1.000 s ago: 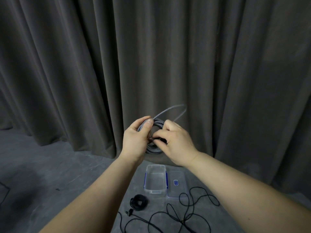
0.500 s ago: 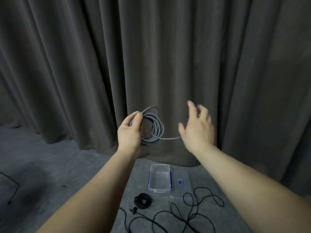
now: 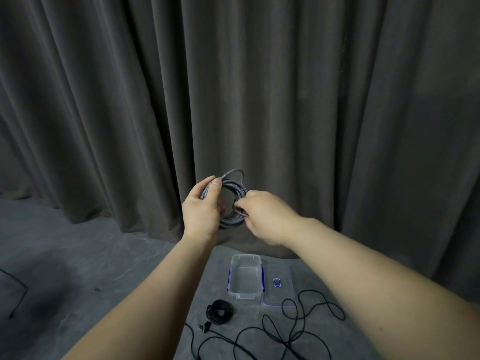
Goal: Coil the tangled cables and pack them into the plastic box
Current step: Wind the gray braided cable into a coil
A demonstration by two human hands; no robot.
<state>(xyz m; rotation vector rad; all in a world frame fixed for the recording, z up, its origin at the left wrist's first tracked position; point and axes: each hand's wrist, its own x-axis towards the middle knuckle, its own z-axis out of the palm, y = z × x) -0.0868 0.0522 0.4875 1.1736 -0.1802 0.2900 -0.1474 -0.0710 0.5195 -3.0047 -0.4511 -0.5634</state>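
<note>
Returning from its open reach half a second ago, the right hand [image 3: 262, 214] is pinching the grey braided cable coil [image 3: 233, 198] at its right side, likely tucking in the loose end. Left hand [image 3: 202, 206] is gripping the coil's left side, fingers curled round the loops, holding it up before a dark grey curtain [image 3: 285, 100]. Below on the grey floor [image 3: 78, 268] are lying the clear plastic box with blue clips [image 3: 245, 278], its lid [image 3: 278, 284], a small coiled black cable [image 3: 219, 311] and a tangled black cable [image 3: 293, 331].
</note>
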